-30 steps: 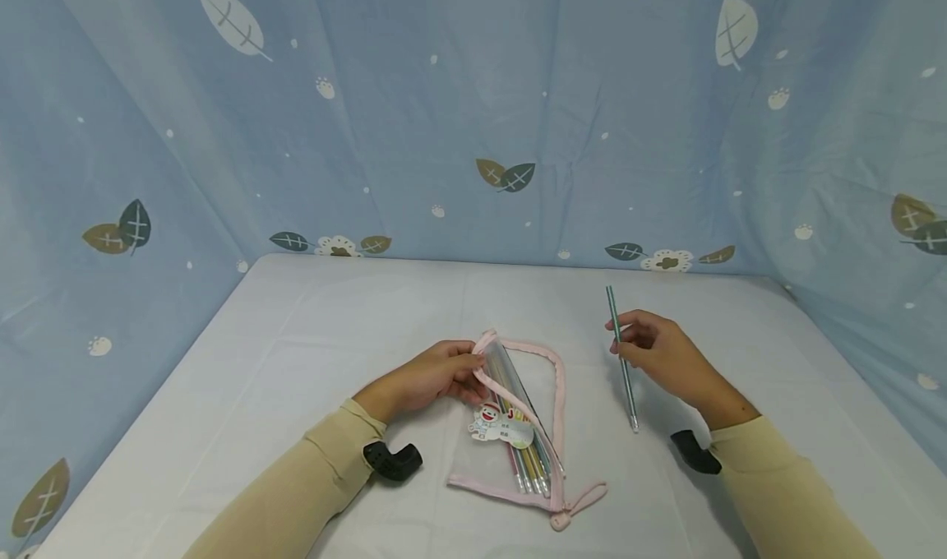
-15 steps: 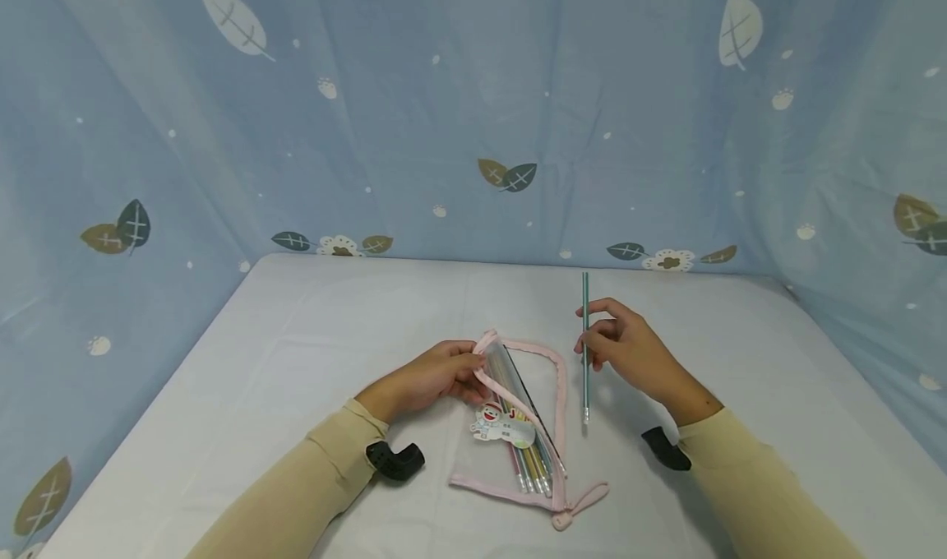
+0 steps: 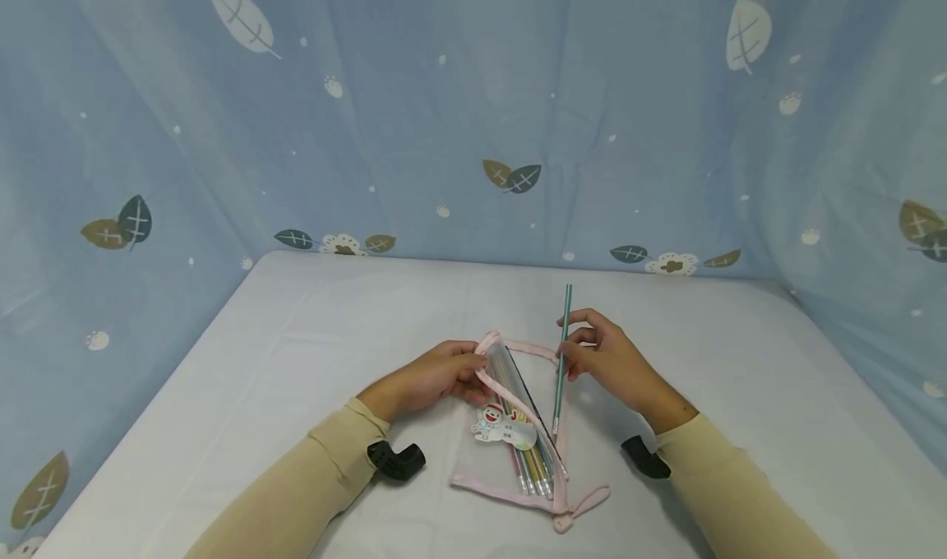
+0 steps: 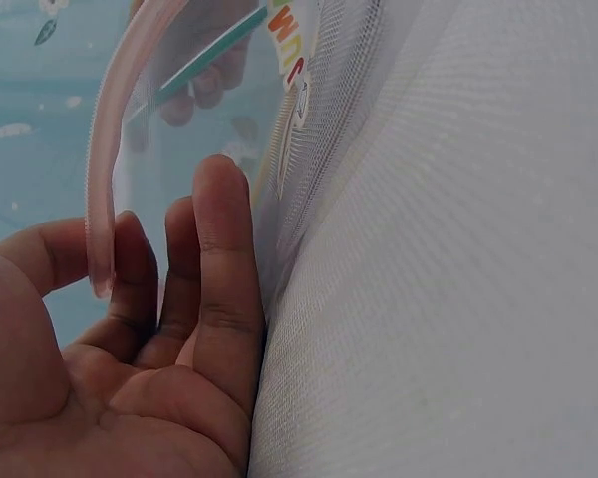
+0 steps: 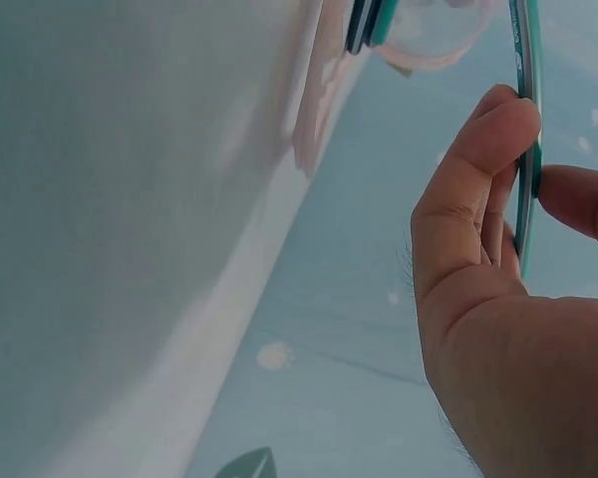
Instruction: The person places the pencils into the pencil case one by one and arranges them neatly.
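A clear mesh pencil pouch (image 3: 481, 464) with pink edging lies on the table, its mouth spread apart. My left hand (image 3: 436, 378) pinches the pink edge (image 4: 101, 214) between thumb and finger, with the other fingers extended along the outside. Several pencils (image 3: 534, 470) lie inside, silvery ends toward me, partly behind a cartoon label (image 3: 503, 427). Over the pouch's right side, my right hand (image 3: 610, 362) pinches a green pencil (image 3: 566, 312) at mid-length. The pencil stands steeply, its lower end overlapping the pouch opening in the head view.
A white cloth covers the table (image 3: 355, 312), and a blue leaf-patterned curtain (image 3: 414, 115) hangs behind and at both sides. The pouch's pink zipper pull (image 3: 589, 501) lies at its lower right corner. Black wrist devices (image 3: 397, 462) sit at both sleeves.
My right hand has carried the green pencil left, from beside the pouch to over its opening, and the pencil's tilt has swung the other way. My left hand keeps its grip in place.
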Demonstrator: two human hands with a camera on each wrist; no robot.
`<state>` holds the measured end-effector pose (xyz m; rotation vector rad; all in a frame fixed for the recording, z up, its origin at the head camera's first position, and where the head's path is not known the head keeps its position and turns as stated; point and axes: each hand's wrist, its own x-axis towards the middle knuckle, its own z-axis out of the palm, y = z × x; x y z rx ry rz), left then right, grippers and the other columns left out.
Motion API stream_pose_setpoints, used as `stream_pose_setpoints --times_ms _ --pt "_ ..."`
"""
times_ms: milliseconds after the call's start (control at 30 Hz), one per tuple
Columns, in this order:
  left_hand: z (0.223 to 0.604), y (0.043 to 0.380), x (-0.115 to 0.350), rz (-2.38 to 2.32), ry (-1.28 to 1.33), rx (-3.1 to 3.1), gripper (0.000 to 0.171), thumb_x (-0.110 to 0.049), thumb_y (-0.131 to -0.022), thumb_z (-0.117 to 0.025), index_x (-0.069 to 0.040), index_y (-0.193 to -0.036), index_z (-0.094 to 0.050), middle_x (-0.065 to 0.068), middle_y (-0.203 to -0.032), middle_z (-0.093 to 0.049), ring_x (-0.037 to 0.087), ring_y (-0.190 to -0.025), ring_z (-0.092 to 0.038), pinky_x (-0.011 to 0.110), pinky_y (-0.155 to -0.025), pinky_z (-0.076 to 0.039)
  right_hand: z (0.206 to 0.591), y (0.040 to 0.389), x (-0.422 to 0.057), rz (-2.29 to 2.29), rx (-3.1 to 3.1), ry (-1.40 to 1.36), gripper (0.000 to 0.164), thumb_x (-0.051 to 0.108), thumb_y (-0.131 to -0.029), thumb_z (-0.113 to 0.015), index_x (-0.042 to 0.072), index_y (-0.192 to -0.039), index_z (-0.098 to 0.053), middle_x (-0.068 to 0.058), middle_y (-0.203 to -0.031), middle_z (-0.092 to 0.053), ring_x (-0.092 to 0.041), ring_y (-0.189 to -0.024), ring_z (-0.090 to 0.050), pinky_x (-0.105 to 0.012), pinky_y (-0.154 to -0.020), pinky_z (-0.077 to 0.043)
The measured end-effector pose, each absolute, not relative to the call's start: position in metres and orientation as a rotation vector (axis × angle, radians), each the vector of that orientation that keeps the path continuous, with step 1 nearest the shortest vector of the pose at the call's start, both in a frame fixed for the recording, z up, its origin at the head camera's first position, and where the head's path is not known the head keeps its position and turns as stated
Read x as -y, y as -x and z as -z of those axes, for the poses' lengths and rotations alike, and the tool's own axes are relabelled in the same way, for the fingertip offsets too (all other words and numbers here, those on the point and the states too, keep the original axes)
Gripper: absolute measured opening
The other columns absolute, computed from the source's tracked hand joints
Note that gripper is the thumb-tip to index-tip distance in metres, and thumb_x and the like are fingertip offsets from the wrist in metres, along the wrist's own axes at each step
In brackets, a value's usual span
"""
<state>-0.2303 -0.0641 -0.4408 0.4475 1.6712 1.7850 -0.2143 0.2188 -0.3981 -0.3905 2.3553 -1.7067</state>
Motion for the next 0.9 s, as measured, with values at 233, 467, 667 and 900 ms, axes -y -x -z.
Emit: stream_pose_setpoints --times_ms 233,467,667,900 --pt "0.443 0.231 0.064 -1.788 -0.44 -1.681 0.035 -0.012 -0.106 -0.041 0.014 -0.128 -0.046 0.007 -0.091 -0.068 0.019 -0.085 -0.072 0.031 -0.078 -0.061 0.404 0.21 -0.214 1.72 -2.287 0.409 0.045 0.008 -0.099 -0.058 -0.005 -0.138 -0.039 -0.018 -0.097 -0.063 -0.021 -0.071 -0.066 -0.034 -0.069 -0.06" --pt "0.442 0.233 0.064 -1.789 -0.439 -1.682 0.034 -0.012 -0.106 -0.04 0.013 -0.127 -0.048 0.007 -0.091 -0.069 0.019 -0.086 -0.072 0.032 -0.079 -0.062 0.404 0.206 -0.209 1.696 -2.235 0.454 0.048 0.007 -0.098 -0.06 -0.008 -0.137 -0.036 -0.012 -0.095 -0.061 -0.022 -0.072 -0.067 -0.035 -0.069 -0.06" --pt "0.442 0.232 0.065 -1.779 -0.458 -1.693 0.033 -0.012 -0.106 -0.039 0.012 -0.125 -0.049 0.009 -0.092 -0.07 0.02 -0.086 -0.072 0.035 -0.082 -0.061 0.407 0.206 -0.208 1.689 -2.197 0.453 0.049 0.006 -0.098 -0.059 -0.009 -0.137 -0.034 -0.01 -0.094 -0.06 -0.02 -0.073 -0.067 -0.034 -0.069 -0.06" --pt "0.445 0.232 0.065 -1.768 -0.458 -1.702 0.036 -0.014 -0.106 -0.041 0.011 -0.13 -0.049 0.009 -0.094 -0.07 0.02 -0.086 -0.072 0.036 -0.085 -0.061 0.41 0.205 -0.204 1.604 -2.209 0.48 0.062 0.009 -0.097 -0.063 0.001 -0.149 -0.031 -0.014 -0.101 -0.061 -0.02 -0.074 -0.067 -0.035 -0.07 -0.061"
